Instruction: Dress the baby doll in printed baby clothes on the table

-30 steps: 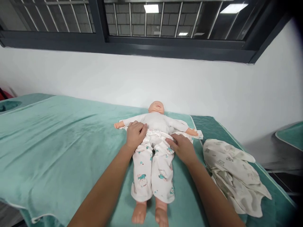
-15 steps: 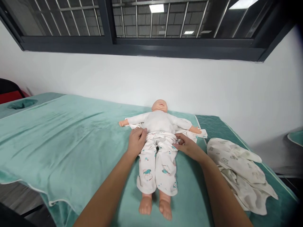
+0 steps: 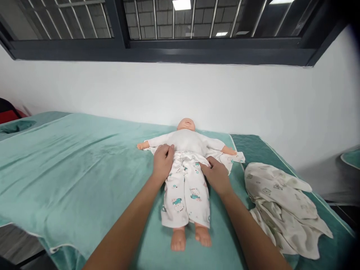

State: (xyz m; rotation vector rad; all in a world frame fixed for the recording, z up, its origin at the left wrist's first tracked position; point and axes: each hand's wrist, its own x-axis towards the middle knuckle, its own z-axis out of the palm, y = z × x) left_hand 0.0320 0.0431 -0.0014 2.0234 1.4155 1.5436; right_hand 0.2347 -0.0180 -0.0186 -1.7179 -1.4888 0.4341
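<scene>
A baby doll (image 3: pixel 186 124) lies on its back, arms spread, in a white long-sleeved top (image 3: pixel 188 140). White printed baby pants (image 3: pixel 182 195) cover its legs to above the feet. My left hand (image 3: pixel 163 163) is closed at the left side of the waistband, its fingertips hidden against the cloth. At the right hip, my right hand (image 3: pixel 216 173) pinches the pants' edge between thumb and fingers. A printed garment (image 3: pixel 237 156) lies spread beneath the doll's arms and back.
A crumpled cream printed cloth (image 3: pixel 284 206) lies to the right on the bed. Teal sheets (image 3: pixel 84 168) cover the bed, which stands against a white wall (image 3: pixel 112 93) below a barred window (image 3: pixel 174 22).
My right hand has moved inward and closed on the pants' side. The pants' legs have straightened and the doll's feet have shifted to the right. The left hand stays at the waistband.
</scene>
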